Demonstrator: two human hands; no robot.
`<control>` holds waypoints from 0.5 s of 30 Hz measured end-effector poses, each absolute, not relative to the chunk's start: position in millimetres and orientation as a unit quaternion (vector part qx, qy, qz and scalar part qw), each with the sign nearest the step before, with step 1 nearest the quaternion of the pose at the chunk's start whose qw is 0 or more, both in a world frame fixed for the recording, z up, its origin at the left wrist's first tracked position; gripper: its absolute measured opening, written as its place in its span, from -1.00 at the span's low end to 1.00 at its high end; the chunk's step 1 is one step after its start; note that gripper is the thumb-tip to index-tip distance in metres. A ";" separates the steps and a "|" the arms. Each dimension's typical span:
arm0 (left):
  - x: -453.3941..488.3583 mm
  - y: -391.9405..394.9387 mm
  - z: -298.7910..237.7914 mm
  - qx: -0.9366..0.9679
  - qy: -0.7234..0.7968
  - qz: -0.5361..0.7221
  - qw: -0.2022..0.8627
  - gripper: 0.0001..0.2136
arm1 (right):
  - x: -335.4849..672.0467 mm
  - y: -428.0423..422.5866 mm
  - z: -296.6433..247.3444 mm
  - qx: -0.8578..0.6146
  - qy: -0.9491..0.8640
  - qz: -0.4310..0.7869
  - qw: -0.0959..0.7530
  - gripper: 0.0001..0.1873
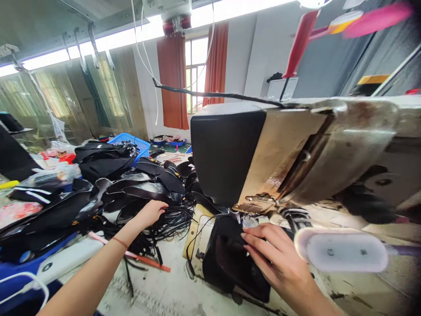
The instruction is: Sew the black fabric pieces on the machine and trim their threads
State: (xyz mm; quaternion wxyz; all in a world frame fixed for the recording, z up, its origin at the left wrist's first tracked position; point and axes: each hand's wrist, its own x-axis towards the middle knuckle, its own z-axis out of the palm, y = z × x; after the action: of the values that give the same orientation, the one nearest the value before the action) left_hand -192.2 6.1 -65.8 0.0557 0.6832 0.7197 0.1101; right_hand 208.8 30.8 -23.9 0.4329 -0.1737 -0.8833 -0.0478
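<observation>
My left hand [150, 213] reaches out to a heap of black shoe pieces and straps [144, 188] left of the sewing machine; its fingers curl down into the pile, and what they grip is hidden. My right hand [274, 254] lies with fingers stretched flat on a black fabric piece [226, 259] that sits under the head of the sewing machine [263, 153]. The needle area is just above the fingertips. A thin red band circles my left wrist.
A white lamp head [342, 251] juts in at the right, close to my right hand. More black pieces and a blue basket [140, 144] lie at the back left. A red strip [144, 259] lies on the worn tabletop. Red curtains flank a window behind.
</observation>
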 end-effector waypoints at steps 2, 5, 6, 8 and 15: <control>-188.3 -20.0 -59.7 0.685 0.716 0.120 0.062 -0.85 | 209.0 30.9 -24.8 -0.185 -0.882 -0.040 0.432 -0.76; -184.8 -59.3 -58.6 0.685 0.712 0.122 0.093 -0.85 | 208.4 30.7 -24.9 -0.177 -0.881 -0.036 0.438 -0.76; -184.2 -69.7 -60.7 0.687 0.708 0.122 0.107 -0.83 | 208.1 30.6 -24.4 -0.176 -0.880 -0.033 0.440 -0.76; -183.1 -84.2 -67.2 0.691 0.700 0.131 0.127 -0.82 | 207.2 30.0 -23.0 -0.177 -0.880 -0.031 0.440 -0.76; -172.1 -76.4 -61.1 0.639 0.695 0.274 0.180 -0.87 | 205.3 28.4 -21.9 -0.174 -0.876 -0.028 0.449 -0.81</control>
State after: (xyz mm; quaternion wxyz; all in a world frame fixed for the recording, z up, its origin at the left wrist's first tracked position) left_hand -172.1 -76.4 -61.1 0.1803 0.6394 0.6955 0.2738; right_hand 205.3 28.4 -21.9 0.4485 -0.1741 -0.8762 -0.0279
